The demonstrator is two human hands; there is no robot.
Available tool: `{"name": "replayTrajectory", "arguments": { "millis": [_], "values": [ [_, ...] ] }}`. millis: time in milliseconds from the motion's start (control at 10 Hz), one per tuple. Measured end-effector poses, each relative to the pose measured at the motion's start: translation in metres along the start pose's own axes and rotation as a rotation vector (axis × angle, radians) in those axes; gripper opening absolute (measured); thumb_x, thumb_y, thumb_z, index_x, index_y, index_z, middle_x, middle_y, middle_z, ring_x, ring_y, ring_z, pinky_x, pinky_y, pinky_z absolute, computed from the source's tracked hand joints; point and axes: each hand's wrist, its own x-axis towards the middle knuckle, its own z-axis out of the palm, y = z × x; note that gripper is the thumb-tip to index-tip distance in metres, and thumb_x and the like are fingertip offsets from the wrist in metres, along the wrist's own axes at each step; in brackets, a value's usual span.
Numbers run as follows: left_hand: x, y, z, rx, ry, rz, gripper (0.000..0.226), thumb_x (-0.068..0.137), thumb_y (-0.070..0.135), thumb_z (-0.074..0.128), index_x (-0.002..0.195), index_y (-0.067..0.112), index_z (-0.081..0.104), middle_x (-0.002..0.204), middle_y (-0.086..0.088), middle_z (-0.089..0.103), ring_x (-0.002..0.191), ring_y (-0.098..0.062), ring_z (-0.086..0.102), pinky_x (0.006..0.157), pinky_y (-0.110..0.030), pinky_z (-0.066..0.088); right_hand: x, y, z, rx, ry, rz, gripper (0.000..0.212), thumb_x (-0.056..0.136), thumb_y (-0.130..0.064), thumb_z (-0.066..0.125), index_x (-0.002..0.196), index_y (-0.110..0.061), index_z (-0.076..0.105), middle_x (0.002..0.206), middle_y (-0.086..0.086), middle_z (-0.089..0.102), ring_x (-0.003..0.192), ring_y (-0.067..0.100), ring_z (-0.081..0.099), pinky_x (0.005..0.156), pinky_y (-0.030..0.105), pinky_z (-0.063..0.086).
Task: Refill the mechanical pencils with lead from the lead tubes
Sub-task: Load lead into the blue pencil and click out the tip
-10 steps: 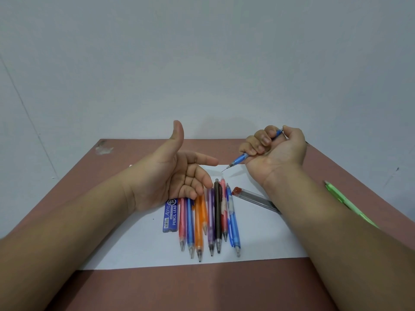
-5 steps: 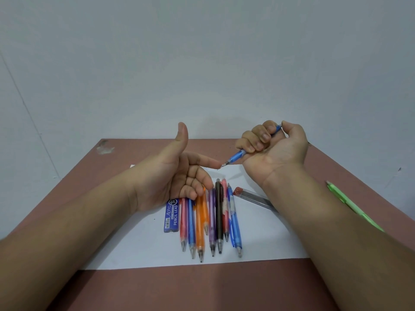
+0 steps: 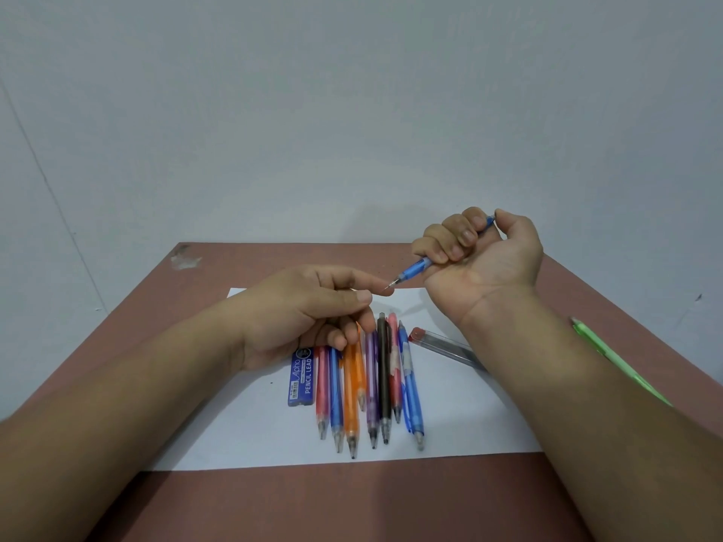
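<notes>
Blue pencil (image 3: 415, 269) tip toward left hand (image 3: 313, 307)

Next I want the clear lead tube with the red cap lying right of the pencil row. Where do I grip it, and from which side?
Pinch the clear lead tube across its bare middle, coming from above with the left hand. It lies flat on the white paper, angled, with its red cap toward the pencil row and its far end under the right forearm, so only cap and middle show.
</notes>
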Motion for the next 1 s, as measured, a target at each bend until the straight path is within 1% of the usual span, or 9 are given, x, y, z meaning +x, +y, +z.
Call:
{"name": "replayTrajectory", "arguments": {
  "millis": [100, 200, 300, 400, 500, 600, 800, 1000],
  "values": [
    [0.0008, -0.0003, 0.0002, 0.013, 0.006, 0.002, 0.033, 0.087, 0.016, 0.065, 0.118, 0.009, 0.071, 0.082, -0.010, 0.067, 0.062, -0.013, 0.056, 0.054, -0.018, 0.052, 0.0002, 0.0002, -0.0005, 0.000, 0.006, 0.002, 0.033, 0.091, -0.031, 0.033, 0.061, -0.016, 0.036, 0.056, -0.003, 0.028, 0.046, 0.014, 0.020, 0.048, 0.024, 0.022],
    [0.0014, 0.0000, 0.0017, 0.031, 0.012, 0.007, 0.031, 0.089, 0.015, 0.064, 0.119, 0.009, 0.070, 0.082, -0.009, 0.067, 0.061, -0.012, 0.055, 0.053, -0.018, 0.051, -0.0002, 0.0007, -0.0004, -0.006, 0.002, 0.004, 0.028, 0.086, -0.029, 0.036, 0.061, -0.016, 0.037, 0.056, -0.003, 0.028, 0.046, 0.015, 0.020, 0.047, 0.024, 0.022],
    [0.0015, 0.0002, 0.0024, 0.046, 0.017, 0.010, 0.027, 0.094, 0.014, 0.061, 0.119, 0.008, 0.070, 0.082, -0.008, 0.067, 0.060, -0.011, 0.055, 0.052, -0.017, 0.050, -0.0013, 0.0018, 0.0001, -0.014, -0.010, -0.001, 0.021, 0.078, -0.028, 0.040, 0.061, -0.016, 0.037, 0.055, -0.003, 0.028, 0.046, 0.015, 0.020, 0.047, 0.025, 0.023],
    [0.0014, 0.0003, 0.0027, 0.039, 0.013, 0.011, 0.028, 0.093, 0.016, 0.062, 0.117, 0.007, 0.070, 0.082, -0.009, 0.067, 0.060, -0.012, 0.055, 0.052, -0.018, 0.050, -0.0016, 0.0023, 0.0007, -0.019, -0.013, -0.006, 0.019, 0.076, -0.028, 0.040, 0.061, -0.016, 0.037, 0.055, -0.003, 0.028, 0.046, 0.015, 0.020, 0.047, 0.024, 0.023],
    [0.0017, 0.0000, 0.0023, 0.031, 0.013, 0.009, 0.027, 0.094, 0.016, 0.061, 0.117, 0.006, 0.070, 0.082, -0.009, 0.067, 0.060, -0.012, 0.055, 0.052, -0.018, 0.050, -0.0023, 0.0033, 0.0011, -0.018, -0.013, -0.001, 0.021, 0.078, -0.028, 0.040, 0.061, -0.016, 0.037, 0.055, -0.003, 0.028, 0.046, 0.015, 0.020, 0.048, 0.024, 0.022],
    [0.0017, -0.0005, 0.0026, 0.036, 0.016, 0.015, 0.026, 0.094, 0.017, 0.061, 0.116, 0.006, 0.070, 0.082, -0.009, 0.067, 0.060, -0.011, 0.055, 0.051, -0.018, 0.049, -0.0024, 0.0033, 0.0013, -0.002, -0.006, 0.012, 0.030, 0.088, -0.029, 0.034, 0.062, -0.017, 0.036, 0.055, -0.003, 0.028, 0.046, 0.015, 0.020, 0.048, 0.024, 0.022],
    [0.0022, -0.0012, 0.0045, 0.051, 0.028, 0.029, 0.025, 0.095, 0.021, 0.061, 0.113, 0.008, 0.072, 0.082, -0.008, 0.067, 0.059, -0.011, 0.054, 0.050, -0.018, 0.048, -0.0050, 0.0045, 0.0031, 0.019, -0.014, 0.025, 0.031, 0.090, -0.030, 0.033, 0.062, -0.017, 0.036, 0.055, -0.003, 0.028, 0.046, 0.015, 0.020, 0.047, 0.024, 0.022],
    [0.0022, -0.0013, 0.0048, 0.066, 0.030, 0.028, 0.029, 0.094, 0.025, 0.061, 0.116, 0.008, 0.070, 0.082, -0.008, 0.067, 0.059, -0.011, 0.054, 0.050, -0.018, 0.047, -0.0077, 0.0079, 0.0049, 0.020, -0.024, 0.031, 0.031, 0.091, -0.030, 0.033, 0.062, -0.016, 0.036, 0.056, -0.003, 0.028, 0.047, 0.015, 0.020, 0.047, 0.024, 0.022]
  ]
}}
